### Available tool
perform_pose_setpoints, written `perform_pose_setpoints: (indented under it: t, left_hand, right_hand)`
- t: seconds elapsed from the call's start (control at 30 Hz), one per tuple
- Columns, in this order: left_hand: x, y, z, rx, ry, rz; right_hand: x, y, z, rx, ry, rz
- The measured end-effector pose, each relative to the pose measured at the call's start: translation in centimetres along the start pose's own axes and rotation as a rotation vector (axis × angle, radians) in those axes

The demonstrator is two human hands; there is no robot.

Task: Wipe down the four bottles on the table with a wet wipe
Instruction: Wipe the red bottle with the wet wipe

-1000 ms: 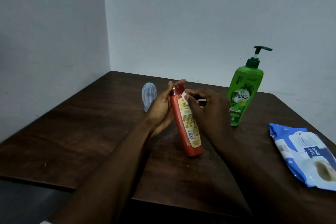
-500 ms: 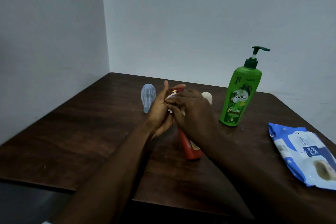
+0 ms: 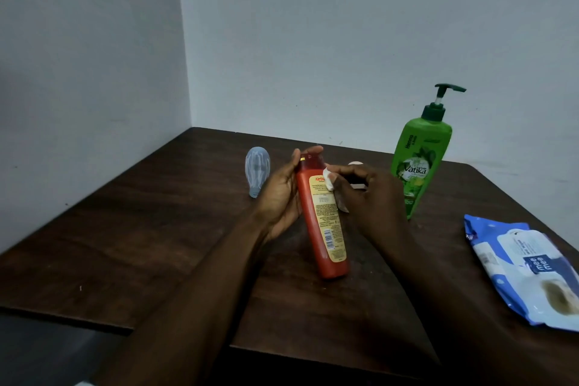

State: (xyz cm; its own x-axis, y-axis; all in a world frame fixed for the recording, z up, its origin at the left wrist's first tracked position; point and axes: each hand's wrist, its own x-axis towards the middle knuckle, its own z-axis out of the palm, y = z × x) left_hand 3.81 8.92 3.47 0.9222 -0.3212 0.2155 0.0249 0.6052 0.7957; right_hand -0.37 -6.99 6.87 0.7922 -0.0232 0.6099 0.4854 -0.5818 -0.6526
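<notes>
The red bottle point(image 3: 322, 222) stands near the middle of the table point(image 3: 156, 229) on its base, top tilted toward 11 o'clock, probably so the label side faces the person for wiping. The left hand point(image 3: 282, 194) steadies it, its grip curled round the neck and cap. The right hand point(image 3: 366, 194) has its grip pinched on the folded wet wipe point(image 3: 329, 180), pressed to the bottle's shoulder at its 3 o'clock side. Half a second ago that hand lay across the label and hid it; now it has drawn back, and the label is bare. A pale blue bottle point(image 3: 257, 171) waits at 10 o'clock, a green pump bottle point(image 3: 419, 163) at 2 o'clock, and the wipes pack point(image 3: 526, 269) at 4 o'clock.
</notes>
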Motion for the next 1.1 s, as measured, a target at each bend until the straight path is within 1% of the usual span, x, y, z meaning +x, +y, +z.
perform_pose_setpoints:
  t: [0.17,0.3,0.37,0.47,0.6,0.7,0.87,0.97,1.1]
  left_hand:
    - [-0.1,0.1,0.1,-0.013,-0.004,-0.006]
    - [-0.2,0.1,0.5,-0.023,-0.03,-0.003]
    - [-0.3,0.2,0.6,-0.034,-0.051,0.003]
    - [-0.3,0.3,0.6,-0.047,-0.078,0.018]
    - [-0.3,0.2,0.9,-0.068,-0.021,0.013]
    - [-0.1,0.0,0.9,-0.079,0.003,0.013]
    - [-0.1,-0.3,0.8,-0.06,0.01,-0.025]
    - [-0.2,-0.5,0.6,-0.032,0.036,-0.046]
    - [-0.1,-0.6,0.8,0.006,0.07,-0.055]
  right_hand:
    - [0.1,0.1,0.2,-0.008,-0.011,0.031]
    - [0.0,-0.1,0.5,0.002,-0.008,0.006]
    - [-0.2,-0.6,0.5,-0.019,-0.007,-0.061]
    - [-0.4,-1.4,0.6,-0.078,-0.033,-0.215]
    - [-0.6,-2.4,0.5,-0.135,-0.072,-0.379]
    - [-0.7,-2.8,0.6,-0.17,-0.111,-0.447]
    - [-1.5,-2.3,0.0,-0.15,-0.161,-0.444]
    - [-3.1,-1.8,-0.5,-0.152,-0.204,-0.403]
    - [-5.5,-1.4,-1.3,-0.194,-0.238,-0.397]
